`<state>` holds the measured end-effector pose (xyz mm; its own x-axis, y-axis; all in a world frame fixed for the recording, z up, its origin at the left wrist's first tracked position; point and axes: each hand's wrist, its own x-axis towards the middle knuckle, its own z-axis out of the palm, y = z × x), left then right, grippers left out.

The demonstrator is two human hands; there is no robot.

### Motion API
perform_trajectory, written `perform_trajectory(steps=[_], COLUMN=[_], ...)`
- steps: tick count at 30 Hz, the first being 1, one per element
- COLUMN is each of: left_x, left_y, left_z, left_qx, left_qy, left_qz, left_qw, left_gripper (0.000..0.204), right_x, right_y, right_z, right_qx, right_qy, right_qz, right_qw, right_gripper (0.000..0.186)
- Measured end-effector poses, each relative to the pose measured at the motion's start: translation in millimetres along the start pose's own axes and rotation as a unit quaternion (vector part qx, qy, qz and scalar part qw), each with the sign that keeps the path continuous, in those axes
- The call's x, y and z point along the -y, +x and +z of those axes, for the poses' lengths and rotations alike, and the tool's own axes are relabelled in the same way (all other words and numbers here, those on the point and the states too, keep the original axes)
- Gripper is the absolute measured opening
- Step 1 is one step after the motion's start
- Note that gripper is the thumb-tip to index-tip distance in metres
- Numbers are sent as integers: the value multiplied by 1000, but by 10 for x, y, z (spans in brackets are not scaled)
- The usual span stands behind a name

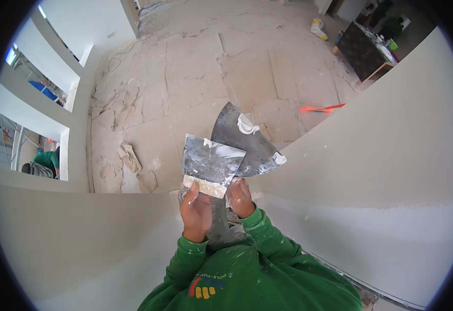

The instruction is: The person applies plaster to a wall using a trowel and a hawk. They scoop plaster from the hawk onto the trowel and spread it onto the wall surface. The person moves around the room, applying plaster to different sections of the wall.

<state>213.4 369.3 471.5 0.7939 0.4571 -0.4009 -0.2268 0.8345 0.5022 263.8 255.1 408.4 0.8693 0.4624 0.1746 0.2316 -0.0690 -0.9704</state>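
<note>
My left hand (196, 212) grips a squarish putty blade (211, 160) with a pale, plaster-smeared band along its lower edge and white smears on the steel. My right hand (241, 198) holds a wider fan-shaped scraper (229, 124), which sits partly behind the square blade and carries dabs of white compound (247, 124). The two blades overlap in front of my chest, above my green plaster-flecked sleeves. The right hand's grip on the handle is mostly hidden.
Pale walls (340, 171) flank me, with window openings (65, 158) at left and a person in green (47, 163) beyond. The floor has crumpled covering (130, 158) and an orange tool (320, 109). A dark table (361, 52), a white-yellow bag (318, 28) and another person (392, 27) stand back right.
</note>
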Motion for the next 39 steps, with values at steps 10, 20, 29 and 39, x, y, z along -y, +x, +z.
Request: perform_trajectory(steps=[10,20,29,39], left_x=[-109,-628,-1559,-1840], left_y=[389,777,999,1859], left_z=[-351,-321,1250,2403], left_qx=[116,196,266,328], left_qy=[35,194,45,105], left_qz=[-66,-35,-33,-194], left_qw=[990,961,962,919], left_gripper=[38,26,33,29], right_x=[-511,-65,1176,1613], right_y=[11,502,1624,2680], right_z=[381,819,-455,-1211], right_qx=[-166,-208,-134,-37], right_qy=[-250,335,390,-357], right_qz=[-253,6,-173,-383], right_qw=[920,919,894,851], right_gripper=[54,50,62,55])
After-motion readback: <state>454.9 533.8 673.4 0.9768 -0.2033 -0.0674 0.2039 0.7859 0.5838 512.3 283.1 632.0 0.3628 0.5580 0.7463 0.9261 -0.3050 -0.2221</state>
